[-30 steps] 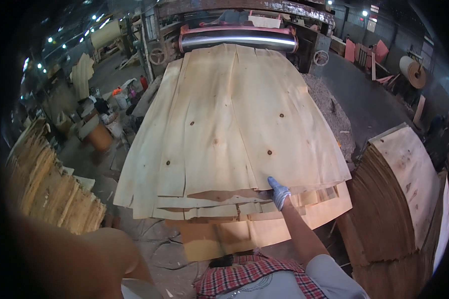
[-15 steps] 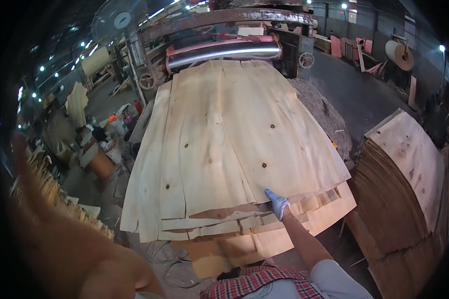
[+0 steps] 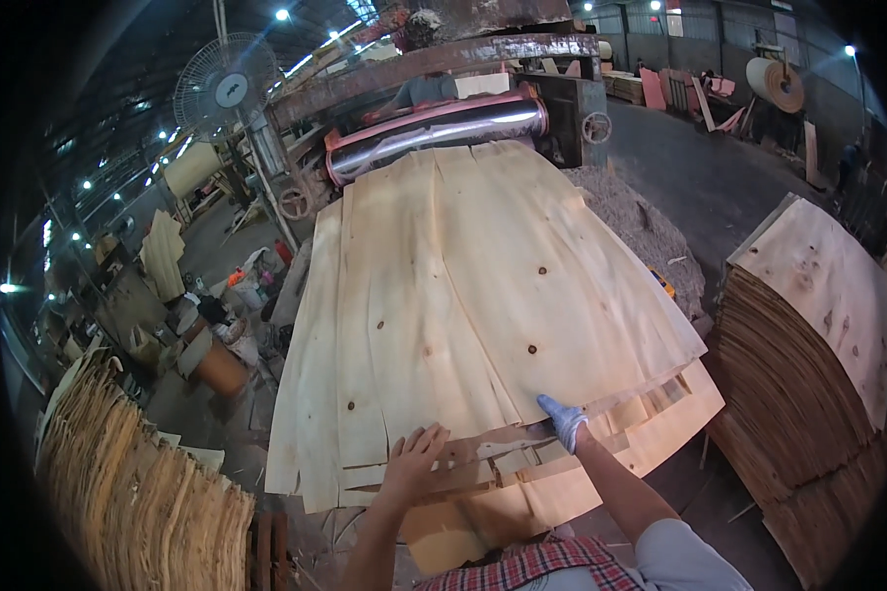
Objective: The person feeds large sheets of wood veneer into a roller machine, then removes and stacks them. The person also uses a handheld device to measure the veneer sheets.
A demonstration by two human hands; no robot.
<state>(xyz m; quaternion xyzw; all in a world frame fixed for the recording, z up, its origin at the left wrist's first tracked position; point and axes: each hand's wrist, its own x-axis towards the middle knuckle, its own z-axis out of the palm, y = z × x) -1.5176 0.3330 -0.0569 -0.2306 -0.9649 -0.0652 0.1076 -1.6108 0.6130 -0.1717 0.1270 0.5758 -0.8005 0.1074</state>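
Thin pale wood veneer sheets (image 3: 483, 276), with knots and lengthwise splits, lie stacked in front of me, their near edges uneven. My right hand (image 3: 565, 424), in a blue-grey glove, grips the near edge of the top sheet, thumb on top; the fingers underneath are hidden. To its left, my bare left hand (image 3: 417, 459) rests on the near edge of the veneer with its fingers stretched forward and slightly apart. The far end of the sheets reaches a shiny metal roller (image 3: 439, 138).
A rusty machine frame (image 3: 443, 64) with handwheels holds the roller. Tall veneer stacks stand at left (image 3: 148, 483) and right (image 3: 808, 345). A fan (image 3: 229, 91) is at far left, with a brown bucket (image 3: 217, 364) below. A person's dark sleeve (image 3: 427, 91) shows behind the roller.
My left hand has come down from a blurred position close at the left onto the veneer's near edge. My right hand stays at the same edge. The view has shifted slightly.
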